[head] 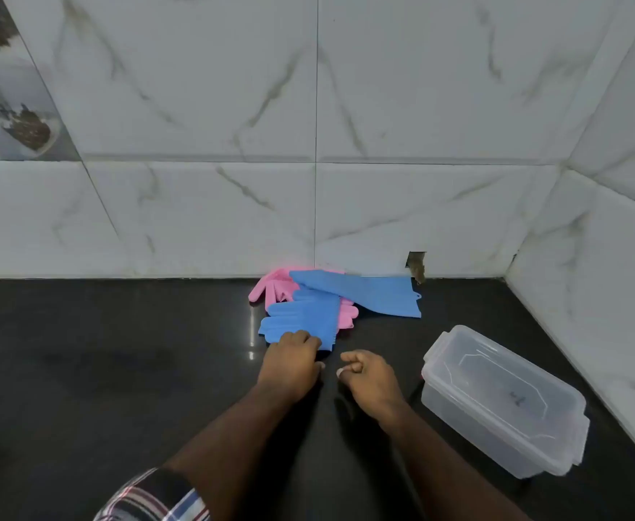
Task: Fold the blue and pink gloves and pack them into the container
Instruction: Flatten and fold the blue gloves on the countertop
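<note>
Head view gives us the black counter (120,370) running up to the marble-tiled wall (233,144), and we take the risks from the biggest thing down. The clear container (504,400) stands open toward the counter's right side, near the side wall and well apart from the gloves; we judge that a folded glove carried across that gap could spring open on the way, since these rubbery gloves look stiff and unlikely to hold a crease. The gloves lie in one overlapping pile against the counter's back edge: a long blue glove (368,295) rests across the top, a second blue glove (301,317) sits nearest us, and the pink gloves (271,289) are mostly trapped beneath. Pulling the near blue glove could drag the rest along and tangle the pile further. Our left hand (289,364) has its fingers curled onto that glove's near edge, apparently gripping it, though we cannot see the fingertips. Our right hand (368,377) hovers just beside it, fingers loosely curled, holding nothing. With only one hand engaged, we think the glove may slide on the glossy counter instead of folding. No glove is folded or packed yet.
</note>
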